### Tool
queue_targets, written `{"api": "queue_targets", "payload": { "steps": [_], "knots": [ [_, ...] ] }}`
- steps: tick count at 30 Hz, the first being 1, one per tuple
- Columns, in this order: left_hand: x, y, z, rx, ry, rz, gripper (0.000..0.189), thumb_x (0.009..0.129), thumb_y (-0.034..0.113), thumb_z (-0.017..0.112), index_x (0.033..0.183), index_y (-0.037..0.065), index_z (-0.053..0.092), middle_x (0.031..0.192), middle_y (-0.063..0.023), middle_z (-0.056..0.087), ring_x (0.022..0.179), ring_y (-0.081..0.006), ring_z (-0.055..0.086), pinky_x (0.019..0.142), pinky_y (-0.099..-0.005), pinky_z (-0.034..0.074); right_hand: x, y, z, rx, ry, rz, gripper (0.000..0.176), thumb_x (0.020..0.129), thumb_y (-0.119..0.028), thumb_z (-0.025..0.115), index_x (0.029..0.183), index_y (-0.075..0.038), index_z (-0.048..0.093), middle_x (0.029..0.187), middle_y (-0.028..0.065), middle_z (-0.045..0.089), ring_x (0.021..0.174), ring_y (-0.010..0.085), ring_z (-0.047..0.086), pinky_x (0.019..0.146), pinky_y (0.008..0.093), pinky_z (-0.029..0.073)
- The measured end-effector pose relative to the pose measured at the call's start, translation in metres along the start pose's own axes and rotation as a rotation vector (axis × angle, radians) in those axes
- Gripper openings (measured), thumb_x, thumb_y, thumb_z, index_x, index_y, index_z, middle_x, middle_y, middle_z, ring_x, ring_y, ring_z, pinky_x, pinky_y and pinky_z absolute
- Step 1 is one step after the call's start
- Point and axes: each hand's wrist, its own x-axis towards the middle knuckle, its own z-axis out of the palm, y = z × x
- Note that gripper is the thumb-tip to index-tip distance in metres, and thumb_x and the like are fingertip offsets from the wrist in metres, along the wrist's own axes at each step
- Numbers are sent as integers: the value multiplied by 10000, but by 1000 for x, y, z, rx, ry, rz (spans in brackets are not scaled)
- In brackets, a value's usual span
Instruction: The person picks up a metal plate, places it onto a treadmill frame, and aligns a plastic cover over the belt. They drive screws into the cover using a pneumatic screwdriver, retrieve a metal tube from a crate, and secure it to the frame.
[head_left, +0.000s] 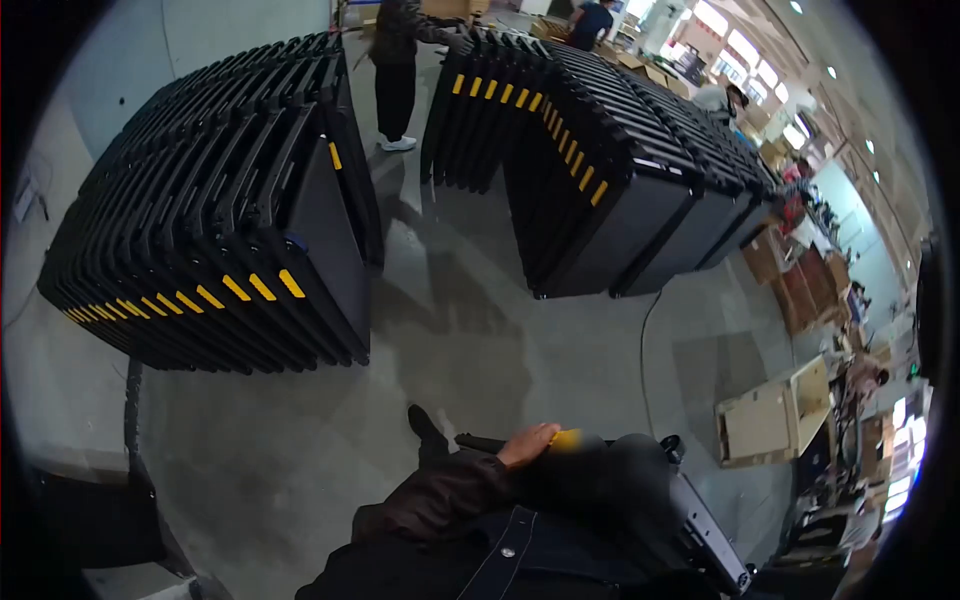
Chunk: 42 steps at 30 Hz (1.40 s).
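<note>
The left hand touches a yellow strip; black panels stand ahead.

Left panels: matt black, smooth, plastic-looking. Right panels: same finish. Yellow strips: smooth, plastic-looking. Near panel, partly blurred: smooth, dull sheen. Floor: smooth, faintly glossy. Near sleeve: dark cloth, soft sheen. Near strap: stitched matt cloth; shiny metal stud. Right box: matt, cardboard-looking.

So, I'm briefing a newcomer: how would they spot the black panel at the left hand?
From the big panel row, picture left, cross the floor to the bottom, right of centre. There the left hand touches the yellow strip on the black panel. Unlike the row's packed panels, this one stands apart.
</note>
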Motion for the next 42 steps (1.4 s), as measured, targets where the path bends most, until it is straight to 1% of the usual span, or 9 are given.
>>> {"api": "queue_targets", "payload": {
  "steps": [3, 7, 9, 22, 30, 33, 39, 40, 42],
  "knots": [
    [29, -25, -101, -110, 209, 20, 509, 1024, 456, 391, 1128, 12, 618, 1102, -205, 663, 1072, -369, 612, 935, -423, 436, 41, -84, 64, -78, -23, 0, 482, 1046, -400, 455, 1434, -118, 506, 1410, 111, 568, 1261, 284, 552, 1059, 457, 443],
    [0, -35, -229, -435, 476, -19, 291, 995, 298, 508, 971, 39, 638, 884, -56, 636, 840, -158, 627, 782, -296, 481, 95, -176, 140, -173, -89, -27, 483, 1045, -403, 457, 1433, -119, 507, 1408, 111, 569, 1259, 288, 553, 1056, 463, 444],
    [-25, -10, -275, -946, 620, -303, 247, 992, 267, 530, 972, 54, 653, 829, -51, 644, 792, -166, 649, 743, -291, 506, 133, -217, 180, -227, -150, -36, 483, 1045, -405, 458, 1432, -120, 507, 1407, 112, 569, 1258, 289, 553, 1055, 465, 445],
    [73, -93, -332, -1176, 1590, 465, 322, 1003, 294, 493, 974, -2, 614, 865, -85, 616, 852, -211, 601, 863, -329, 462, 469, -484, 599, -662, -719, -36, 486, 1041, -416, 465, 1428, -125, 510, 1402, 113, 571, 1252, 300, 555, 1046, 484, 449],
    [166, -53, -395, -1096, 2230, 410, 300, 943, 269, 600, 1063, -1, 651, 883, -71, 644, 835, -216, 621, 859, -330, 468, 568, -489, 838, -692, -957, 38, 488, 1039, -423, 470, 1425, -128, 511, 1399, 113, 573, 1248, 306, 556, 1040, 496, 452],
    [162, -96, -406, -596, 2284, 70, 283, 888, 189, 674, 1106, 11, 657, 966, -76, 691, 895, -231, 660, 863, -352, 512, 572, -470, 905, -692, -1024, 56, 489, 1038, -426, 472, 1424, -129, 512, 1397, 113, 573, 1247, 308, 557, 1038, 500, 453],
    [143, -189, -434, -1202, 2057, -327, 325, 866, 167, 722, 1150, 19, 666, 1045, -63, 729, 951, -177, 686, 843, -328, 531, 561, -431, 989, -724, -1104, 46, 490, 1036, -431, 475, 1422, -131, 513, 1395, 114, 574, 1244, 313, 558, 1034, 509, 455],
    [149, -179, -438, -1086, 2187, 284, 334, 899, 216, 701, 1167, 19, 670, 1032, -51, 725, 927, -167, 678, 828, -330, 529, 559, -427, 996, -741, -1109, 29, 490, 1036, -432, 476, 1422, -131, 513, 1395, 114, 574, 1243, 314, 558, 1033, 510, 455],
    [150, -171, -442, -1080, 2294, 338, 329, 971, 299, 625, 1129, 15, 684, 993, -31, 705, 877, -157, 645, 805, -335, 513, 557, -420, 1002, -774, -1100, 0, 491, 1036, -434, 477, 1421, -132, 513, 1394, 114, 575, 1243, 316, 558, 1032, 513, 456]
  ]
}}
